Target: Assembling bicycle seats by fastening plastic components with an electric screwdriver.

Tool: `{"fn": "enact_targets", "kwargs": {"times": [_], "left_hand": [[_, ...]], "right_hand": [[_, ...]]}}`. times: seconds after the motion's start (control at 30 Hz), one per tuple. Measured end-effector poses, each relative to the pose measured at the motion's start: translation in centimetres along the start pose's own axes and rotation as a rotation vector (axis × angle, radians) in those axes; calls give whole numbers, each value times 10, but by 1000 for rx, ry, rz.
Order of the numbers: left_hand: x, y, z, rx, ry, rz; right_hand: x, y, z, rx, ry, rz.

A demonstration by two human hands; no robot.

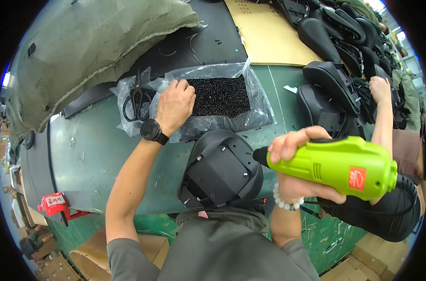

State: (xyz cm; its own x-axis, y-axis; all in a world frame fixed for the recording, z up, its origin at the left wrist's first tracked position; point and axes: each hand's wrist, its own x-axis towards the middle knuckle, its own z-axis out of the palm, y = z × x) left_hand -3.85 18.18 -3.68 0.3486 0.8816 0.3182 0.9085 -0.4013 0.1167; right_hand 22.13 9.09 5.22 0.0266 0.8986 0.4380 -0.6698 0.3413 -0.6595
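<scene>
My right hand (pixel 297 164) is wrapped around a lime-green corded electric screwdriver (pixel 332 164), whose dark nose points left over the table. My left hand (pixel 174 105), a dark watch on its wrist, is at the left side of a plastic-lined tray full of small black screws (pixel 222 96). Its fingers are curled together; whatever they pinch is hidden. Between my forearms, a black saddle (pixel 220 171) lies underside up at the table's near edge, with a few light-coloured pins or screws standing in it. Black-handled scissors (pixel 137 100) rest beside my left hand on the clear plastic.
A large grey-green sack (pixel 105 42) bulges over the far left. Black saddles (pixel 325 93) are piled at the right, where another person's hand (pixel 380 89) reaches in. Cardboard (pixel 264 40) covers the far side. A red tape dispenser (pixel 54 206) sits at the left edge.
</scene>
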Motion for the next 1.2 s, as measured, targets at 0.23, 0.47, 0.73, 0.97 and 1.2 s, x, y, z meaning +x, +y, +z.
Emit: {"fn": "enact_targets", "kwargs": {"times": [0.23, 0.47, 0.73, 0.97, 1.2], "left_hand": [[-23, 47, -58, -482, 231, -190], [-94, 139, -59, -568, 135, 291], [-104, 144, -42, -671, 86, 157], [-95, 149, -45, -539, 131, 77], [-95, 151, -45, -611, 77, 97]], "right_hand": [[2, 30, -8, 76, -14, 148], [2, 45, -4, -108, 84, 362], [1, 50, 16, -315, 279, 520], [-2, -2, 19, -304, -34, 375], [-24, -20, 17, -48, 46, 160]]}}
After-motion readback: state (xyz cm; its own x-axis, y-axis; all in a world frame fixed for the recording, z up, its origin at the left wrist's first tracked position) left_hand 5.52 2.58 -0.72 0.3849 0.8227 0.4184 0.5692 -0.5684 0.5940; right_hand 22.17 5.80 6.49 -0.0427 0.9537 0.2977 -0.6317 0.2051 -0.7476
